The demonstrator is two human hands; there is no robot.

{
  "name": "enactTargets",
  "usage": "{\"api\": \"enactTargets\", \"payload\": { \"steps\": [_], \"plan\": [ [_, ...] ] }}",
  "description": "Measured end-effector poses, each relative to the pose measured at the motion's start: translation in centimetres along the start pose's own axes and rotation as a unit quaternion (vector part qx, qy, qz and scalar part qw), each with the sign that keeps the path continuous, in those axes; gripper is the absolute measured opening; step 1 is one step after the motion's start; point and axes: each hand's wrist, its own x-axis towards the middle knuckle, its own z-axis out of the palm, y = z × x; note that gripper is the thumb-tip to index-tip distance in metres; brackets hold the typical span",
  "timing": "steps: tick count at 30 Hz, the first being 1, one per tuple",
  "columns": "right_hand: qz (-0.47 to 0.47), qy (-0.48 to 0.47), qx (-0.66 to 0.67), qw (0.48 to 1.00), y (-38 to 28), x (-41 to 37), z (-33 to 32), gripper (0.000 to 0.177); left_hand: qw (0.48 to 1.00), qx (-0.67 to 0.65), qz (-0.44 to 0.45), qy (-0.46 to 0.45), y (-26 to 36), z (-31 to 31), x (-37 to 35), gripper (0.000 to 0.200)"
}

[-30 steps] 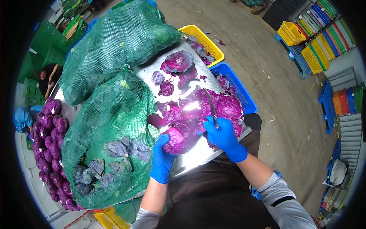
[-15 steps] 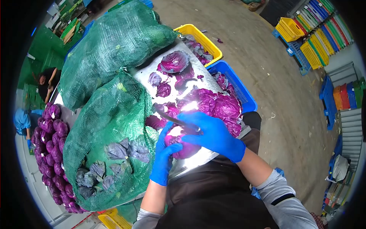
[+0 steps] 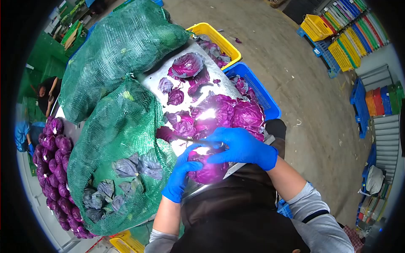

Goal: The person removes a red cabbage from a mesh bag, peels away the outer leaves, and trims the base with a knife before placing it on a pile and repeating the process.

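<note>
In blue gloves, both my hands are on a red cabbage (image 3: 209, 172) at the near edge of the metal table (image 3: 158, 80). My left hand (image 3: 179, 176) grips its left side, thumb across the front. My right hand (image 3: 244, 146) holds a knife (image 3: 192, 140) with a dark, curved blade pointing left over the cabbage. Fingers of that hand also rest on the cabbage's top; the knife's handle is mostly hidden in the glove. Just beyond lie heaped purple cabbage leaves (image 3: 249, 116), with more loose leaves (image 3: 187, 65) farther up the table.
An open green mesh sack (image 3: 122, 139) with greyish leaves (image 3: 125, 166) lies left, and a full mesh sack (image 3: 122, 55) behind it. Blue (image 3: 272, 99) and yellow (image 3: 236, 55) crates stand along the right. Stacked cabbages (image 3: 55, 164) are far left, near two people (image 3: 23, 133).
The cabbage has shifted slightly down and right, turning in my hands. The knife blade now lies flatter, and my right hand has moved a little right and down.
</note>
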Motion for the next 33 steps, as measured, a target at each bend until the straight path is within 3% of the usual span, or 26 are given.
{"api": "enactTargets", "payload": {
  "steps": [1, 3, 4, 6, 7, 8, 9, 10, 11, 12, 13, 15, 16, 19, 23, 24, 25, 26, 27, 29, 31, 33],
  "plan": [
    [-0.024, -0.034, -0.065, 0.997, 0.6, 0.0, 0.1, 0.028, 1.000, 0.001, -0.001, 0.000, 0.1, 0.2, -0.2, 0.071],
    [-0.035, -0.009, -0.079, 0.996, 2.1, 0.1, 1.1, 0.027, 0.982, 0.187, -0.011, -0.006, 0.6, 1.0, -0.8, 0.071],
    [-0.026, 0.006, -0.103, 0.994, 2.7, 0.3, 1.4, 0.026, 0.982, 0.189, -0.011, -0.005, 0.4, 0.9, -0.8, 0.071],
    [-0.018, 0.020, -0.128, 0.991, 3.6, 0.2, 1.7, 0.024, 0.997, 0.048, -0.006, -0.065, -0.5, 0.5, -0.5, 0.074],
    [0.049, 0.079, -0.049, 0.994, 3.8, 0.2, 1.8, 0.025, 0.995, -0.025, -0.003, -0.092, -1.0, 0.4, -0.4, 0.076],
    [0.117, 0.135, 0.030, 0.983, 3.8, 0.0, 1.9, 0.027, 0.991, -0.114, 0.014, -0.063, -1.3, 0.8, -0.3, 0.079],
    [0.118, 0.133, 0.029, 0.984, 3.6, -0.3, 1.8, 0.027, 0.984, -0.173, 0.014, -0.036, -1.5, 0.7, -0.4, 0.073],
    [0.089, 0.155, 0.064, 0.982, 2.9, -0.4, 1.5, 0.028, 0.935, -0.350, 0.001, -0.061, -1.8, 0.4, 0.4, 0.070],
    [0.059, 0.179, 0.099, 0.977, 2.4, -0.5, 1.1, 0.029, 0.854, -0.513, -0.012, -0.085, -1.8, 0.2, 1.2, 0.068],
    [0.010, 0.158, 0.013, 0.987, 3.5, -0.6, 1.0, 0.040, 0.905, -0.398, 0.039, -0.149, -1.5, -0.1, 1.3, 0.064],
    [0.008, 0.158, 0.013, 0.987, 3.4, -0.6, 1.2, 0.040, 0.905, -0.396, 0.040, -0.150, -0.9, 0.1, 1.5, 0.064],
    [-0.070, 0.127, -0.007, 0.989, 3.2, -0.6, 1.9, 0.054, 0.812, -0.567, -0.011, -0.137, 0.7, 0.9, 1.6, 0.075],
    [0.086, 0.034, 0.093, 0.991, 0.6, -0.9, 1.5, 0.065, 0.798, -0.587, -0.024, -0.137, 1.4, 1.3, 1.4, 0.076],
    [0.121, 0.020, 0.058, 0.991, 1.3, -0.5, 3.4, 0.068, 0.802, -0.567, 0.004, -0.186, 0.8, 0.3, 1.9, 0.077],
    [0.093, 0.017, 0.142, 0.985, 1.2, -0.6, 3.7, 0.074, 0.812, -0.555, 0.032, -0.177, 0.7, 0.4, 0.8, 0.078],
    [-0.003, 0.035, 0.183, 0.983, 1.9, -0.5, 4.2, 0.072, 0.868, -0.471, 0.036, -0.151, 0.6, -0.3, 0.4, 0.078],
    [-0.005, 0.035, 0.183, 0.982, 1.1, -0.6, 3.7, 0.072, 0.914, -0.383, 0.040, -0.123, 0.5, -0.9, 0.2, 0.078],
    [-0.060, 0.038, 0.090, 0.993, -0.5, -0.8, 2.8, 0.069, 0.884, -0.463, 0.022, -0.062, 0.3, -1.5, 0.4, 0.077],
    [-0.115, 0.040, -0.004, 0.993, -1.5, -0.8, 2.4, 0.066, 0.885, -0.461, 0.024, -0.061, 0.0, -1.8, 0.5, 0.077],
    [-0.138, 0.054, -0.004, 0.989, -1.7, -0.5, 3.0, 0.061, 0.952, -0.295, 0.078, 0.035, -0.3, -2.1, 0.2, 0.074],
    [-0.078, 0.000, 0.062, 0.995, -1.5, 0.1, 3.4, 0.061, 0.950, -0.291, 0.089, 0.065, -0.9, -1.6, 0.2, 0.071],
    [-0.131, 0.033, 0.059, 0.989, -0.5, 0.2, 4.4, 0.053, 0.915, -0.395, 0.076, -0.020, -1.6, -1.6, 0.0, 0.067]
  ]
}}
